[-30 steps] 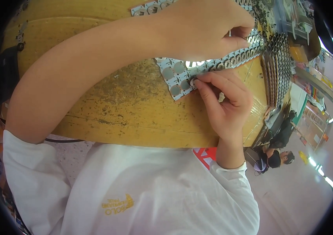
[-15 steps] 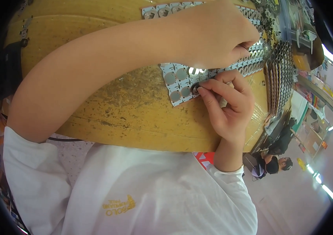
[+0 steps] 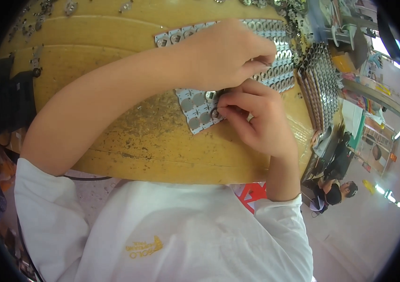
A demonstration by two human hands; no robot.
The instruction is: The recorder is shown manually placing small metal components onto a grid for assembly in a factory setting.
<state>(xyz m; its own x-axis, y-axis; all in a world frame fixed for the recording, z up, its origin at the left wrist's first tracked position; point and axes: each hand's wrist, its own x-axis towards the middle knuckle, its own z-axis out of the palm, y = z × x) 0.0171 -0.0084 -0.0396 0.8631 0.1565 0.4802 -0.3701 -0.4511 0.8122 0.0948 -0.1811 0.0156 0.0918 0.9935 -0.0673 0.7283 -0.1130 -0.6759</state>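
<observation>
1. Right hand (image 3: 260, 115): fingers (image 3: 232, 99) pinched on a small round metal piece (image 3: 214, 113) at the white panel's (image 3: 195, 123) near edge.
2. Left hand (image 3: 226, 55): fingers curled over the panel; cannot tell if gripping.
3. Panel lies on the worktop (image 3: 129, 145), near stacked panels (image 3: 320, 89).

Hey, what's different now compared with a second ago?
The left hand has moved left over the board, closer to the right hand. The right hand's clip, tilted up before, now seems flatter against the board. The view shifted slightly too. The right hand stays near the board's corner; the stack looks unchanged.
</observation>
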